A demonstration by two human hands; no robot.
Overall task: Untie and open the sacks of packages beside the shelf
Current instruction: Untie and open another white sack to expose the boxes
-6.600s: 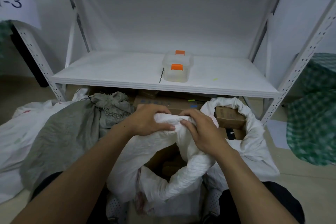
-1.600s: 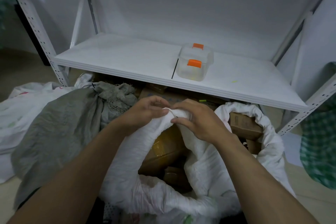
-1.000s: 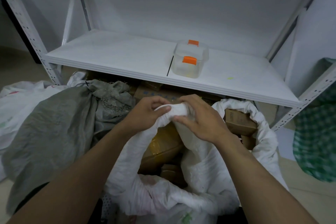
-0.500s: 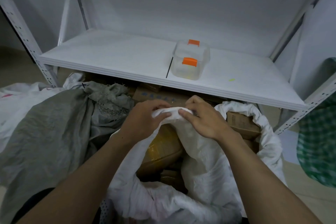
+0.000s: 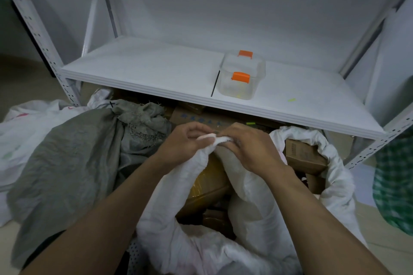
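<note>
From the head camera, my left hand (image 5: 185,143) and right hand (image 5: 250,147) meet at the far edge of the white sack (image 5: 252,219). The sack sits on the floor in front of me, just below the front lip of the shelf (image 5: 156,69). Both hands have fingers curled and pinch a small wad of its fabric between them. My fingertips cover that spot, so I cannot tell whether a knot or string is there.

The sack's mouth gapes below my wrists, showing a yellow-taped package (image 5: 210,178) and darker parcels beneath it that are too shadowed to make out. To the right, a rolled white rim (image 5: 335,163) curves round a cardboard box (image 5: 304,156) — whether it belongs to the same sack I cannot say.

On my left lies a grey sack (image 5: 67,163), its neck bunched and closed towards the shelf. Behind it is another pale sack (image 5: 22,131), cut off by the frame. More boxes sit under the shelf, mostly hidden.

A clear tub (image 5: 242,80) with orange clasps stands on the shelf board. A green checked bag (image 5: 393,185) is cropped at the right edge — only part of it shows.
</note>
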